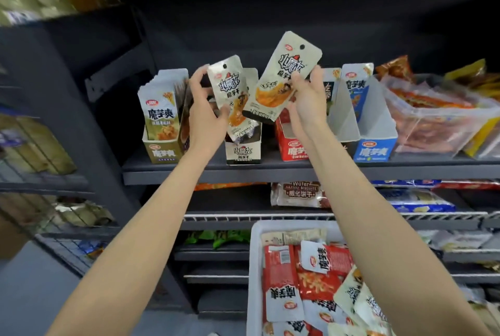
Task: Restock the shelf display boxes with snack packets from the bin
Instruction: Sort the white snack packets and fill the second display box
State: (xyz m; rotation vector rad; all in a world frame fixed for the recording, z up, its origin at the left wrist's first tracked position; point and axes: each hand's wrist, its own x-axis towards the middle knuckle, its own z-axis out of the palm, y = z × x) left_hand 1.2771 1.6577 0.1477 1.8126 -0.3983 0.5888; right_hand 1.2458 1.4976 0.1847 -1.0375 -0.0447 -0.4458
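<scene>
Above the silver display box (pixel 243 150), my left grip (pixel 204 108) pinches one silver packet (pixel 230 86); my right grip (pixel 307 97) clasps another silver packet (pixel 284 78), tilted.

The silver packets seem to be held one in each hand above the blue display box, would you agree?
Not quite: in the head view the left hand and right hand each hold a silver packet, but above the black-and-white display box, not the blue one.

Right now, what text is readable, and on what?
"魔芋爽": olive display box, blue display box, a bin packet.
"小魔女": packet in the right hand, packet in the left hand.
"Wafer": biscuit pack.
Smaller print: blurred.
</scene>
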